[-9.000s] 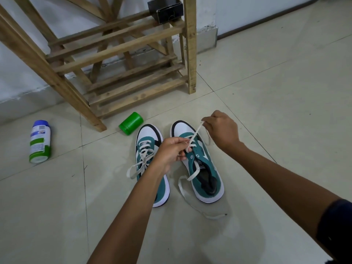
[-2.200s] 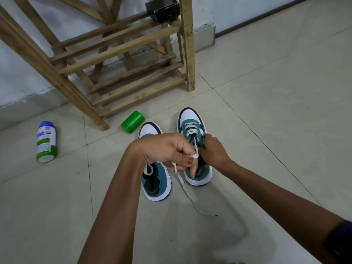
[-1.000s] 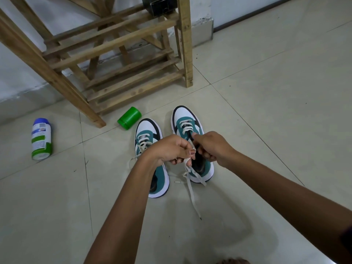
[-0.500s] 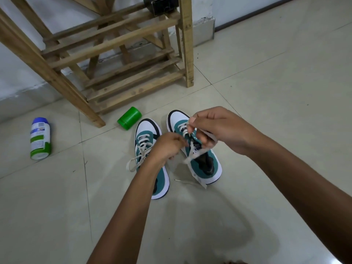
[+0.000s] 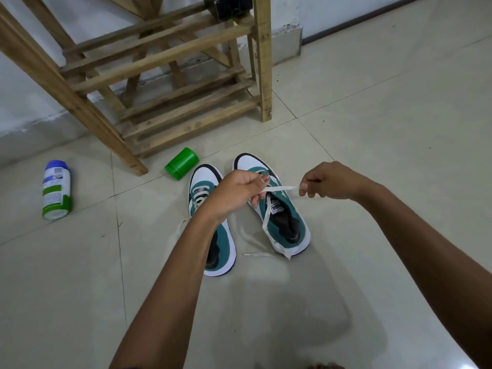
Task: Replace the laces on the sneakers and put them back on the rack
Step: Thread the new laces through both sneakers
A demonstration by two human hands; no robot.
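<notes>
the person is lacing the right-hand sneaker [image 5: 277, 209] of a green-and-white pair that is sitting on the tiled floor [image 5: 372, 155] in front of the wooden shoe rack [image 5: 170, 83]. the left hand [image 5: 234, 193] is pinching the white lace [image 5: 279, 188] between thumb and curled fingers just above the shoe's tongue, and the right hand [image 5: 330, 182] is pinching the same strand a little further along, so the lace is stretching taut and nearly level between them. the other end is trailing down over the heel side and onto the floor.

judging by the loose tails, the threading is only partly done. the next move is probably calling for feeding the held end through the next eyelet and pulling it snug, with the slack evened on both sides.

both sneakers are lying upright on their soles, long axes running away from the person, toes pointing toward the rack and heels toward the camera. the left-hand sneaker [image 5: 210, 230] is sitting just beside its partner, laced but with ends hanging loose. a green cylindrical container [image 5: 182, 163] and a white-and-green bottle [image 5: 56, 190] are lying on their sides near the rack's foot.
</notes>
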